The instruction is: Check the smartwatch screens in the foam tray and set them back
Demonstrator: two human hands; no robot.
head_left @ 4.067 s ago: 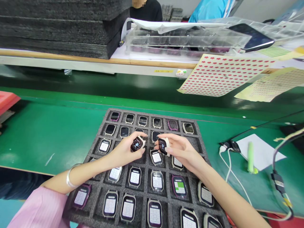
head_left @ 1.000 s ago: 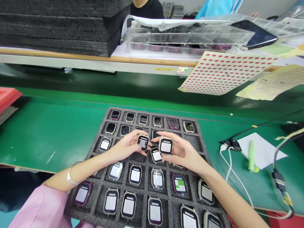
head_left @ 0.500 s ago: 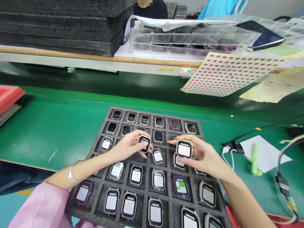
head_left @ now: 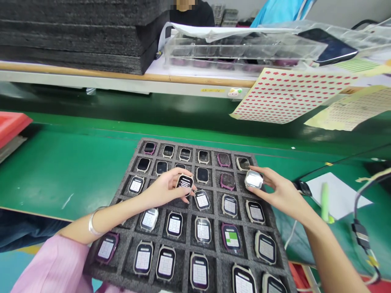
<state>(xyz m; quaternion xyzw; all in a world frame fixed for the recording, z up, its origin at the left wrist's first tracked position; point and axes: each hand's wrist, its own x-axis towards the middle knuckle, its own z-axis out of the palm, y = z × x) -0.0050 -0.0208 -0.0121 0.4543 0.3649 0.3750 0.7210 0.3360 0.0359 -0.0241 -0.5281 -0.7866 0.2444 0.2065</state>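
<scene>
Head view. The left hand [head_left: 171, 185] is closed on a rounded-square, pale-framed watch with a black text screen [head_left: 185, 183], with the thumb over the lower edge of the glass and the fingers around the far side. The screen lettering is too small to read. Just right of this grip, a pale-framed watch with a white grid screen [head_left: 202, 199] lies in its compartment.

The right hand [head_left: 281, 191] pinches a rounded-square, pale-framed watch with a glare-covered screen [head_left: 253, 179] between thumb and fingertips. Glare hides the display. This watch is at the rightmost compartment, second row from the far edge, of a dark grey foam tray [head_left: 187, 228]; whether it touches the compartment floor cannot be told. Immediately left of this grip lies a purple-framed, dark-screened watch [head_left: 227, 181].

The step in hand is judged to be placement or pickup at this compartment; which one is unclear. If placing, keep the frame clear of the foam walls, seat it, then release; the left-hand grip should stay steady.
</scene>
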